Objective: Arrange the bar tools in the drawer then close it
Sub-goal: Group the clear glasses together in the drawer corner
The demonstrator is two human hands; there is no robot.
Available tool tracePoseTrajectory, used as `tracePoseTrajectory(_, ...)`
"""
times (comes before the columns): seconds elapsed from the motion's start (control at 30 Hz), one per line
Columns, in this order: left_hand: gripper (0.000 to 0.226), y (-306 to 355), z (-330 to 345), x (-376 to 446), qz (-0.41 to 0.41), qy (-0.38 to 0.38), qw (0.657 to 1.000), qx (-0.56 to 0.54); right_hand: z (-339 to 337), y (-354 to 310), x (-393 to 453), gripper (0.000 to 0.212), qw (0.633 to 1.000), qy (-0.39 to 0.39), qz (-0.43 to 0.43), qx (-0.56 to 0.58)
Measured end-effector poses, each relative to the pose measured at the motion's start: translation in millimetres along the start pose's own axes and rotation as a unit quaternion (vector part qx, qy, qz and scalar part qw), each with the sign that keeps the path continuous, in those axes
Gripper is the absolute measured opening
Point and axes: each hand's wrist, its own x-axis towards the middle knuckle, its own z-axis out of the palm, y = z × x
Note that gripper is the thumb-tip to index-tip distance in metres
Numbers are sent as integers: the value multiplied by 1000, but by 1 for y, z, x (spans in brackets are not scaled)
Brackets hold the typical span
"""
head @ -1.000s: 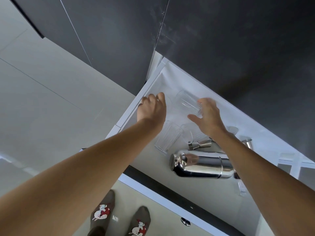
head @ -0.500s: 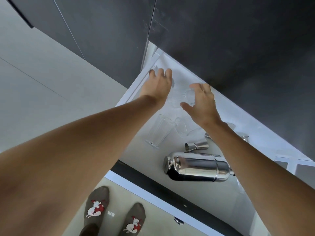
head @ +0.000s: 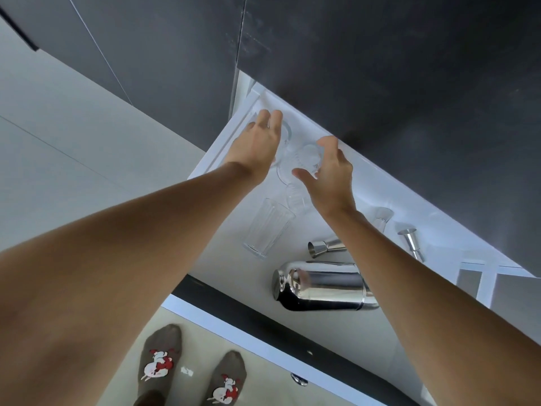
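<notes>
The white drawer [head: 209,167] stands pulled out below a dark cabinet front. My left hand [head: 259,143] lies over a clear glass [head: 287,131] in the far left corner and covers most of it. My right hand [head: 329,174] curls thumb and fingers around a second clear glass [head: 307,156] just beside the first. Nearer me a ribbed tumbler [head: 268,227] lies on its side, with another glass [head: 295,199] next to it. A steel shaker [head: 322,285] lies on its side under my right forearm. Three steel jiggers [head: 323,247] [head: 382,218] [head: 411,241] lie further right.
Dark cabinet doors [head: 380,83] overhang the drawer's back. White dividers [head: 486,276] section off the drawer's right end. A round knob [head: 298,379] sits on the drawer front. My socked feet [head: 159,364] stand on the pale floor by the drawer's front edge.
Both hands have reached further toward the drawer's far left corner, carrying the glasses away from the tumbler. The view has tilted slightly with them.
</notes>
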Motion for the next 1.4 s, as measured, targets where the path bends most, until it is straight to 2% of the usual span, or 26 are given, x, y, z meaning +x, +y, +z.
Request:
tracePoseTrajectory(0.1, 78, 3, -1, -15, -9, 49, 998, -42, -1, 17, -8, 59, 999, 18, 36, 22)
tracePoseTrajectory(0.17, 58, 9, 0, -35, -12, 96, 991, -89, -1, 29, -16, 45, 995, 44, 84, -12)
tracePoseTrajectory(0.2, 48, 11, 3, -48, -28, 92, 989, -113, -1, 32, -20, 43, 991, 49, 121, -30)
tracePoseTrajectory(0.23, 44, 13, 7, -60, -56, 63, 988, -129, -1, 36, -24, 43, 984, 47, 169, -38)
tracePoseTrajectory(0.3, 56, 15, 18, -82, -123, -52, 983, -128, 0, 37, -27, 47, 957, 21, 290, -4)
tracePoseTrajectory(0.37, 75, 15, 26, -95, -157, -165, 968, -105, 4, 38, -22, 55, 913, -19, 400, 74)
tracePoseTrajectory(0.43, 82, 14, 32, -101, -173, -227, 954, -92, 7, 37, -16, 63, 859, -44, 474, 188)
tracePoseTrajectory(0.53, 79, 14, 37, -104, -186, -258, 944, -91, 13, 41, -12, 71, 804, -33, 498, 324)
tracePoseTrajectory(0.7, 70, 9, 33, -105, -181, -251, 946, -102, 19, 43, -15, 50, 790, 0, 488, 372)
tracePoseTrajectory(0.9, 59, -3, 6, -109, -169, -187, 964, -82, 8, 37, -38, 40, 820, 21, 459, 340)
tracePoseTrajectory(1.0, 49, -2, -7, -104, -145, -154, 977, -31, 1, 31, -50, 51, 879, 43, 390, 271)
tracePoseTrajectory(1.1, 47, 5, -14, -93, -121, -132, 984, 3, -3, 21, -60, 45, 942, 55, 280, 179)
tracePoseTrajectory(1.17, 47, 11, -18, -85, -112, -126, 985, 26, -3, 17, -65, 47, 966, 51, 212, 140)
tracePoseTrajectory(1.3, 49, 19, -24, -68, -95, -125, 985, 73, 5, 16, -68, 49, 986, 32, 124, 106)
tracePoseTrajectory(1.4, 50, 18, -26, -57, -99, -124, 985, 67, 12, 12, -66, 50, 991, 25, 94, 93)
